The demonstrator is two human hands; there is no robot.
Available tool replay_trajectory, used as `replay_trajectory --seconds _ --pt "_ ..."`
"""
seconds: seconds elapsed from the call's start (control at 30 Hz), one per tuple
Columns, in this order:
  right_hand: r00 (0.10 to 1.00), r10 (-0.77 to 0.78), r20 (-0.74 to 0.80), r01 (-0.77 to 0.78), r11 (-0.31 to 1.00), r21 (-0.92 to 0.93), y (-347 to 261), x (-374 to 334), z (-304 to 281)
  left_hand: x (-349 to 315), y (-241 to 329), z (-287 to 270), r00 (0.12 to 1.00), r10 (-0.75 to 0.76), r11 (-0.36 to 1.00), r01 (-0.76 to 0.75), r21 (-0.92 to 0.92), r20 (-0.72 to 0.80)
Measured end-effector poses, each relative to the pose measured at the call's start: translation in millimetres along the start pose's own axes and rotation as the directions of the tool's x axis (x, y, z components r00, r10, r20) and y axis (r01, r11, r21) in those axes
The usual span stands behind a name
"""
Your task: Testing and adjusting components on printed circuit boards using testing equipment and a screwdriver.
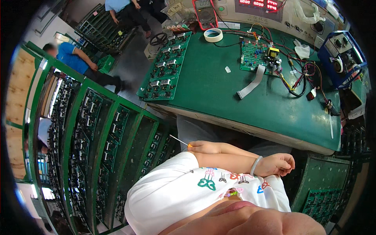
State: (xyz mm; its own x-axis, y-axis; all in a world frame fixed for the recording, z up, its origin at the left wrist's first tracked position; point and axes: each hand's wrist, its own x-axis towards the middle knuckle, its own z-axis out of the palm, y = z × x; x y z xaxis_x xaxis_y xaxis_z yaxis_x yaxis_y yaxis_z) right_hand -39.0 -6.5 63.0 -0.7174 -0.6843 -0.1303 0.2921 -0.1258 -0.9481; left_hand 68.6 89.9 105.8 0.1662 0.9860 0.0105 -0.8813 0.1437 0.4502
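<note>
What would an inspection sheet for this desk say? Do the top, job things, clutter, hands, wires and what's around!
Surface: green bench top, bearing boards and wires.
Job's things: orange-handled tool with a thin shaft; wired circuit board; display boards at left.
Clutter: tape roll; small white scrap.
Hands: left hand, on the picture's right, loosely curled, nothing seen held; right hand, crossed to the left, gripping the tool.
Cables: grey ribbon cable off the wired board, one end loose; tangled wires at right.
Surroundings: green rack holding boards; person in blue beyond.
</note>
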Motion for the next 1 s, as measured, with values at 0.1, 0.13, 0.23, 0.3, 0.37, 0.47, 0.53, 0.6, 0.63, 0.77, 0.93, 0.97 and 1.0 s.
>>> replay_trajectory --seconds 0.1,0.13,0.23,0.3,0.37,0.47,0.53,0.6,0.63,0.77,0.93,0.97,1.0 --pt "0.997 -0.042 -0.058 0.022 0.953 -0.302 -15 -11 -4 -3 -1 8 1.0 -0.008 0.991 0.004 0.131 0.027" --pt "0.997 -0.041 -0.06 0.021 0.955 -0.296 -17 -15 -4 -6 -2 13 0.999 -0.014 0.973 0.002 0.231 0.049" --pt "0.977 -0.133 -0.164 0.058 0.917 -0.395 -25 -27 -3 -5 -2 21 0.995 -0.004 0.959 -0.025 0.283 0.101" --pt "0.964 -0.179 -0.196 0.085 0.908 -0.411 -30 -33 -3 -4 -4 24 0.996 -0.014 0.964 -0.01 0.265 0.09" --pt "0.957 -0.186 -0.223 0.08 0.907 -0.413 -29 -36 -4 -2 -7 24 0.996 -0.033 0.969 0.012 0.247 0.084" --pt "0.937 -0.228 -0.265 0.088 0.888 -0.45 -34 -49 -3 1 -17 24 0.994 -0.068 0.977 0.048 0.208 0.087" --pt "0.923 -0.231 -0.307 0.075 0.892 -0.445 -38 -59 -5 4 -20 24 0.988 -0.105 0.971 0.077 0.228 0.112" --pt "0.915 -0.223 -0.337 0.055 0.895 -0.442 -34 -69 -7 6 -24 23 0.983 -0.143 0.971 0.116 0.21 0.118" --pt "0.902 -0.225 -0.369 0.039 0.892 -0.45 -32 -77 -10 8 -27 23 0.974 -0.188 0.965 0.159 0.207 0.128" --pt "0.878 -0.128 -0.462 0.029 0.976 -0.217 12 -106 -16 -3 -16 19 0.952 -0.305 0.924 0.296 0.24 0.0" --pt "0.833 -0.279 -0.477 0.538 0.609 0.583 132 -115 -28 -16 13 -5 0.961 -0.275 0.796 0.24 0.556 -0.022" --pt "0.804 -0.269 -0.531 0.572 0.595 0.564 137 -129 -21 -23 16 -17 0.968 -0.251 0.796 0.208 0.569 -0.004" --pt "0.712 -0.194 -0.675 0.607 0.654 0.451 141 -154 -14 -26 22 -11 0.957 -0.29 0.786 0.252 0.565 -0.025"
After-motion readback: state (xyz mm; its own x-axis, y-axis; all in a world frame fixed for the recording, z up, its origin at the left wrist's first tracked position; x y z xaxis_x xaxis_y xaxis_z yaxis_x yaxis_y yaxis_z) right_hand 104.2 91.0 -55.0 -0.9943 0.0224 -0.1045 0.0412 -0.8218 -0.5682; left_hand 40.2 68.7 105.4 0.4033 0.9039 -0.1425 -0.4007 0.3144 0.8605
